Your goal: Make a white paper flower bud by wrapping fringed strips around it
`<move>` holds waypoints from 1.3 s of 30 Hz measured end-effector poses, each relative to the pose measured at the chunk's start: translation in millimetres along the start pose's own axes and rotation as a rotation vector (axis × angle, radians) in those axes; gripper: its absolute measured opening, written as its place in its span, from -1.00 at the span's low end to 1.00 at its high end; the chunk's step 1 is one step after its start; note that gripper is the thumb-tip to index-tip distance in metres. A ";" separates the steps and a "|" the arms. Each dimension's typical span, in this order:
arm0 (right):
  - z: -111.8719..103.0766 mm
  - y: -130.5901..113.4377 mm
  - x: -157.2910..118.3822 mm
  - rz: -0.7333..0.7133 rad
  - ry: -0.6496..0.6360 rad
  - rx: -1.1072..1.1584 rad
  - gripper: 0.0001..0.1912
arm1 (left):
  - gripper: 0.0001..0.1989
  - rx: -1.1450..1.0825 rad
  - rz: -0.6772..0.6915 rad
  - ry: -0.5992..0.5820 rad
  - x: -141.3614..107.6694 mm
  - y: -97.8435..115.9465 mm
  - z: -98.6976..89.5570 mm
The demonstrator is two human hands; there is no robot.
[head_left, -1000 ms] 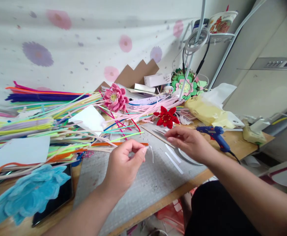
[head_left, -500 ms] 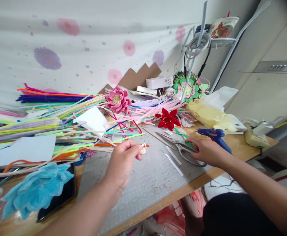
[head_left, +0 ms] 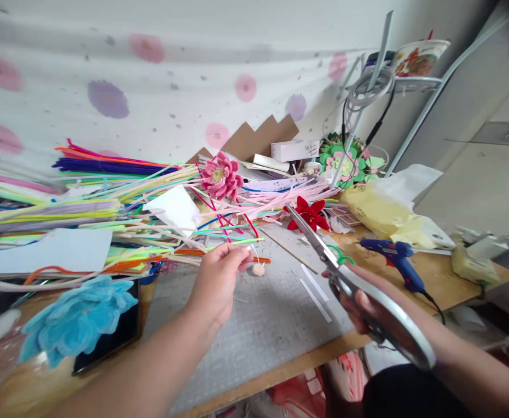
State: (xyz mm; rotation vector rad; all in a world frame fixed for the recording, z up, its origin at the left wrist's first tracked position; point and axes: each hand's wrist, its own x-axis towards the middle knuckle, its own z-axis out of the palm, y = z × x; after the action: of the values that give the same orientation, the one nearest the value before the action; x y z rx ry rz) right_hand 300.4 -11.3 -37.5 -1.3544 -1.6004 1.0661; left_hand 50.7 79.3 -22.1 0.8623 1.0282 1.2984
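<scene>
My left hand (head_left: 219, 273) is closed in a pinch above the grey cutting mat (head_left: 254, 337). From its fingertips hangs a small round beige piece (head_left: 258, 269) on a thin white string. My right hand (head_left: 359, 307) grips the large metal scissors (head_left: 341, 276), lifted off the mat with the blades pointing up and left. The blade tips overlap the red flower (head_left: 308, 215) in view. Two white strips (head_left: 315, 299) lie on the mat between my hands, near a thin stick (head_left: 289, 251).
Bundles of coloured pipe cleaners (head_left: 84, 215) fill the left and back. A blue fluffy flower (head_left: 75, 319) rests over a dark tablet at lower left. The blue glue gun (head_left: 396, 258) lies right of the scissors. A pink flower (head_left: 220, 176) is at the back.
My right hand has picked the scissors up off the mat and raised them. The round piece hangs slightly lower from my left fingers. The camera view has shifted a little left.
</scene>
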 end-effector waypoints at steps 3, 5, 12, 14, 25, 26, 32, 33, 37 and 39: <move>11.2 7.1 -5.6 0.010 -0.203 0.026 -0.44 | -0.86 -0.088 -0.033 0.016 2.2 -0.1 -0.9; 15.1 7.3 -7.2 0.036 -0.131 -0.122 -0.39 | -0.86 -0.116 -0.046 0.019 4.1 -0.1 -2.1; 31.3 -37.4 2.6 -0.037 -0.198 -0.211 -0.52 | -0.90 -0.197 -0.081 0.010 7.7 0.2 -5.0; 35.2 -46.9 6.7 -0.035 -0.264 -0.138 -0.55 | -0.90 -0.211 -0.086 0.009 7.4 -0.5 -4.9; 43.5 -31.7 11.1 0.104 -0.324 -0.076 -0.56 | -0.90 -0.278 -0.099 -0.016 2.9 0.4 -1.8; 44.4 -31.2 11.5 0.111 -0.319 -0.079 -0.55 | -0.90 -0.282 -0.098 -0.017 3.0 0.4 -1.8; 45.9 -27.5 15.2 0.109 -0.363 -0.079 -0.47 | -0.89 -0.300 -0.082 -0.015 4.6 -0.8 -3.0; 45.9 -27.0 15.6 0.112 -0.371 -0.074 -0.46 | -0.89 -0.303 -0.080 -0.015 4.6 -0.9 -3.1; 46.7 -28.3 16.2 0.139 -0.369 -0.087 -0.40 | -0.88 -0.312 -0.070 -0.017 3.6 -1.1 -2.3; 47.0 -30.3 16.2 0.149 -0.358 -0.089 -0.40 | -0.88 -0.312 -0.067 -0.016 3.3 -1.2 -1.9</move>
State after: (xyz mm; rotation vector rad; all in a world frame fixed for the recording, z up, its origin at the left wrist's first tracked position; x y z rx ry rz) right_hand 244.0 -3.3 -25.3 -1.4181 -1.8437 1.4040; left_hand 49.3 82.4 -24.3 0.5946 0.8071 1.3486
